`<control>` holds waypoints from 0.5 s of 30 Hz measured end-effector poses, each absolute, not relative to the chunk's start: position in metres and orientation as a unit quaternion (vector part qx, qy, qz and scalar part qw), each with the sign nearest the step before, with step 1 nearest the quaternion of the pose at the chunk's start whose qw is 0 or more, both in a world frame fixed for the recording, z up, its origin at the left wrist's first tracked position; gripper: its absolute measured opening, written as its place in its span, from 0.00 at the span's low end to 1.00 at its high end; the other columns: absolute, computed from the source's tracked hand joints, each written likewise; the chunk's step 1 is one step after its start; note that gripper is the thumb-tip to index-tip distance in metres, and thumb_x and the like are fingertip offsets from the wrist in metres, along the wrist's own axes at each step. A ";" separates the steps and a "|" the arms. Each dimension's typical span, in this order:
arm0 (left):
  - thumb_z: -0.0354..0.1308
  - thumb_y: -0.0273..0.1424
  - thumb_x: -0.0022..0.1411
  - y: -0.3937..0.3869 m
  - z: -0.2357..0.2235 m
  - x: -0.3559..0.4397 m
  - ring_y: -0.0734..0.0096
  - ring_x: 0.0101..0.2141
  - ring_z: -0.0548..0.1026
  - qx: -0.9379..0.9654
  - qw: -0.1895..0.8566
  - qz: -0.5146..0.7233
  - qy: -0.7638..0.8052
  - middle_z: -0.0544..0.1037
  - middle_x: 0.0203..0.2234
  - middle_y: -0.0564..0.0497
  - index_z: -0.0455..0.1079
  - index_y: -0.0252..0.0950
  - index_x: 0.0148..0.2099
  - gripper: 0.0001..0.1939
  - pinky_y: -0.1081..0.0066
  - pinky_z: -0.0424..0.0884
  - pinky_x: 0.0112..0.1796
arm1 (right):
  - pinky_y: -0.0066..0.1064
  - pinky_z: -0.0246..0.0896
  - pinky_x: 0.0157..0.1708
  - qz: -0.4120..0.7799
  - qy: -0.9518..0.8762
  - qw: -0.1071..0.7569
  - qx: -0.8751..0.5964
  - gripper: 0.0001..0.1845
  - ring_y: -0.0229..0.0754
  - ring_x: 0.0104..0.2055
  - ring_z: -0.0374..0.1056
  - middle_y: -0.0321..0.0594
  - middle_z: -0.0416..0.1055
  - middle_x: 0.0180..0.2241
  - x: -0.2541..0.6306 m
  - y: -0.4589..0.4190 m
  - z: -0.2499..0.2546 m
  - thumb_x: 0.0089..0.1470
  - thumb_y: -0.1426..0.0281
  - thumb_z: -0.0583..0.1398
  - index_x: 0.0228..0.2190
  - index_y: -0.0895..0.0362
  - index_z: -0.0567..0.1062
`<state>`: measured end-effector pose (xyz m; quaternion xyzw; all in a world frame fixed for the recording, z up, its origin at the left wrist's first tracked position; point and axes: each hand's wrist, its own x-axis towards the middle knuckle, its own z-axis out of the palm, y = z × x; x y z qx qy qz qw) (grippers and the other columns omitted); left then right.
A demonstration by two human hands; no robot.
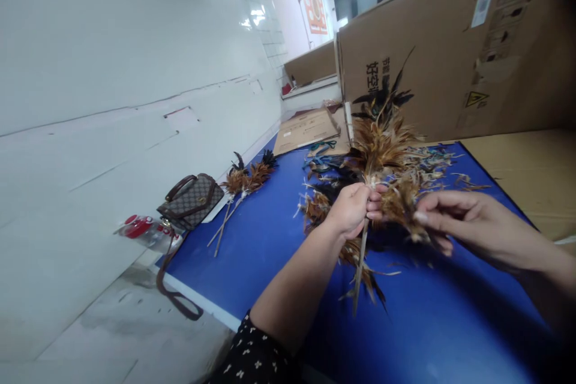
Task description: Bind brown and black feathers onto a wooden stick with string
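Note:
My left hand (353, 211) is closed around the stick of a feather duster (378, 141), just below its brown and black plumes. The bare stick (360, 270) points down toward me, and the plumes stand upward. With thumb and fingers, my right hand (454, 219) pinches a bunch of brown feathers (400, 207) beside the stick. Under and behind my hands lie loose brown, black and bluish feathers (427, 165) on the blue tabletop (270, 240). Farther left, two finished-looking feather dusters (247, 180) rest with their sticks crossed.
A patterned handbag (191, 201) and a clear bottle with red label (150, 231) sit at the table's left edge by the white wall (135, 42). Flat cardboard (306, 129) lies at the back. A big cardboard box (450, 66) stands behind the feathers.

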<state>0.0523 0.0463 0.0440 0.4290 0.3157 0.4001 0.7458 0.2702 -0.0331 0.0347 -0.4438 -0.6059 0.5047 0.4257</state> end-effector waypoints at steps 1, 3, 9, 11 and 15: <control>0.61 0.25 0.69 0.044 0.043 0.055 0.83 0.24 0.55 0.431 0.750 0.392 0.312 0.62 0.28 0.57 0.74 0.28 0.41 0.03 0.77 0.51 0.26 | 0.32 0.63 0.26 0.491 -0.571 0.482 -0.448 0.28 0.39 0.21 0.66 0.35 0.72 0.20 0.269 -0.034 0.035 0.58 0.42 0.75 0.35 0.55 0.81; 0.59 0.23 0.68 0.038 0.040 0.060 0.83 0.23 0.55 0.435 0.755 0.385 0.304 0.63 0.28 0.56 0.73 0.29 0.40 0.02 0.77 0.51 0.26 | 0.33 0.66 0.27 0.465 -0.520 0.556 -0.451 0.29 0.40 0.22 0.67 0.34 0.71 0.19 0.265 -0.032 0.032 0.54 0.44 0.78 0.34 0.54 0.79; 0.61 0.26 0.67 0.025 0.030 0.071 0.84 0.23 0.57 0.447 0.770 0.371 0.263 0.62 0.27 0.57 0.61 0.37 0.35 0.11 0.78 0.51 0.26 | 0.31 0.60 0.27 0.370 -0.501 0.619 -0.479 0.27 0.38 0.24 0.66 0.35 0.73 0.21 0.252 -0.025 0.018 0.51 0.47 0.81 0.30 0.54 0.79; 0.65 0.30 0.68 0.023 0.027 0.073 0.83 0.24 0.58 0.456 0.770 0.361 0.262 0.63 0.28 0.57 0.60 0.38 0.35 0.15 0.78 0.52 0.26 | 0.31 0.57 0.25 0.352 -0.497 0.625 -0.488 0.27 0.37 0.23 0.63 0.34 0.71 0.20 0.249 -0.025 0.019 0.51 0.47 0.80 0.29 0.54 0.78; 0.66 0.37 0.72 0.018 0.024 0.076 0.82 0.25 0.59 0.483 0.750 0.346 0.290 0.67 0.30 0.55 0.60 0.38 0.38 0.17 0.78 0.53 0.27 | 0.30 0.55 0.23 0.342 -0.465 0.641 -0.506 0.28 0.36 0.22 0.60 0.33 0.70 0.21 0.240 -0.028 0.027 0.48 0.46 0.81 0.28 0.53 0.78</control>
